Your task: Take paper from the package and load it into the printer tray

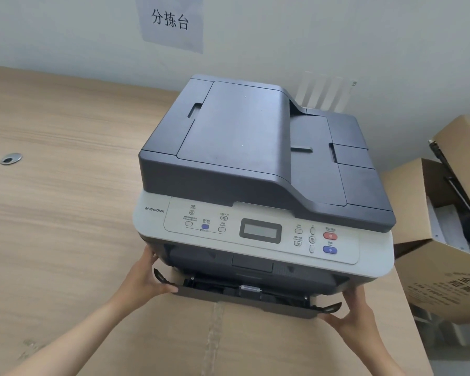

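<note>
A grey and dark blue printer [255,164] stands on a flattened cardboard sheet [228,340] on a wooden table. Its dark front tray [244,297] sticks out a little at the bottom, hinged arms showing at both corners. My left hand [144,278] grips the tray's left corner. My right hand [350,310] grips its right corner. No paper package is in view, and I see no paper in the tray.
The wooden table [52,185] extends to the left, with a metal cable grommet [10,159]. Open cardboard boxes [445,240] holding white and black items stand at the right. A paper sign [171,21] hangs on the wall behind.
</note>
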Available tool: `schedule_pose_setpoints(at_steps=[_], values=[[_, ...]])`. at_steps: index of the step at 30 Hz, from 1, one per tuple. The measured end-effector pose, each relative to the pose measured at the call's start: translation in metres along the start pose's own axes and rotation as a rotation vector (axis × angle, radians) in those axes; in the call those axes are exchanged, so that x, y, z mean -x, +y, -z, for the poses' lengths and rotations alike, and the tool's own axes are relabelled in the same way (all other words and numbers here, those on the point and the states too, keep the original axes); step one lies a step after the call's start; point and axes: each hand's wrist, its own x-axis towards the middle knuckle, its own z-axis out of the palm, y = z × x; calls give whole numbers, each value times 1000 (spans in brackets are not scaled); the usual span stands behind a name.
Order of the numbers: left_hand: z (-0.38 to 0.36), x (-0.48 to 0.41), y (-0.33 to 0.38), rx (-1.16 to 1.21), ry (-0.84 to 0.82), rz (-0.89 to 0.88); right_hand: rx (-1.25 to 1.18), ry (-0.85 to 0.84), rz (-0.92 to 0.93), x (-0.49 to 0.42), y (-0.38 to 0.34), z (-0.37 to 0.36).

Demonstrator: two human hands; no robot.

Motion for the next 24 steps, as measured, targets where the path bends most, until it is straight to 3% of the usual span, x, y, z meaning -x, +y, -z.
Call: schedule_pose_setpoints(at_steps=[7, 17, 24], values=[[-17, -10, 14, 4, 222, 4, -8, 173, -60, -9, -7, -9], [-14, -15, 11, -125, 236, 57, 45, 198, -80, -12, -8, -11], [1, -15, 25, -155, 132, 119, 69, 123, -100, -13, -16, -1]])
